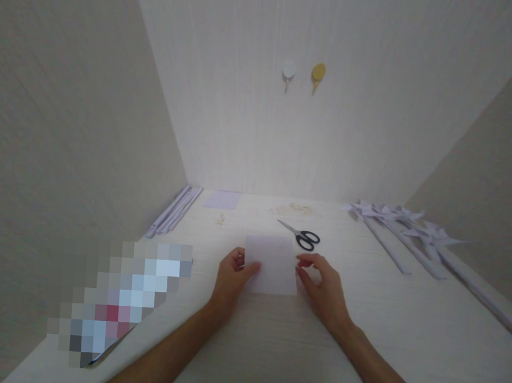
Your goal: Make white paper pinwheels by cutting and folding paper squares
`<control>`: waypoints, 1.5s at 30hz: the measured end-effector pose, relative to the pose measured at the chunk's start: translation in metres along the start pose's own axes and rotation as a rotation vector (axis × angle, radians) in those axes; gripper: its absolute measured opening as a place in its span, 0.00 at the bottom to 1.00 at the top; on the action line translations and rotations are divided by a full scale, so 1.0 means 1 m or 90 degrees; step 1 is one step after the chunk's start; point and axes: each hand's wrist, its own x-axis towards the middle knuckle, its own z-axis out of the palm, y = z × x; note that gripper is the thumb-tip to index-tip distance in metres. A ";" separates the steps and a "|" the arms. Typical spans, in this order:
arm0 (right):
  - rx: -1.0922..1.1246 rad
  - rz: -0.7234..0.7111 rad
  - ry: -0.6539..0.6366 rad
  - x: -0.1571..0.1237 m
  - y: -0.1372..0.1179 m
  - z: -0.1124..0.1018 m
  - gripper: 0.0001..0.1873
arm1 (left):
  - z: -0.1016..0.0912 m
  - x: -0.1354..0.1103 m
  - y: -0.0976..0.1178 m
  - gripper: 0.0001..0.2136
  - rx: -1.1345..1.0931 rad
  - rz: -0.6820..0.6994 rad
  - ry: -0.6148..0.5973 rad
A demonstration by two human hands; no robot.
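Note:
A plain white square of paper (273, 267) is raised in front of me, facing my view. My left hand (232, 277) grips its left edge, thumb across the front and fingers behind. At the right edge, my right hand (322, 285) has its thumb and forefinger slightly apart with nothing seen between them. Those fingertips are very close to the paper; whether they touch it I cannot tell. Just beyond the paper lies a pair of scissors (303, 236) with black handles, blades pointing to the far left.
Rolled paper sticks (174, 212) lie at the back left, beside a flat paper sheet (222, 199). Small toothpick-like bits (221, 219) and a pale scattered pile (296, 209) are near the back wall. Paper pinwheels (393, 223) on sticks lie right. A blurred-out device (131, 305) stands left.

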 end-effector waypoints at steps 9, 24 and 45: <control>0.122 -0.217 -0.190 -0.006 -0.008 -0.013 0.09 | -0.001 -0.002 0.006 0.15 0.028 -0.069 -0.048; 0.174 0.067 -0.120 -0.007 -0.017 0.006 0.07 | 0.005 -0.006 0.003 0.12 0.216 -0.087 -0.061; 0.166 0.097 -0.089 -0.007 -0.022 0.012 0.07 | 0.013 -0.012 0.003 0.10 0.266 -0.074 -0.098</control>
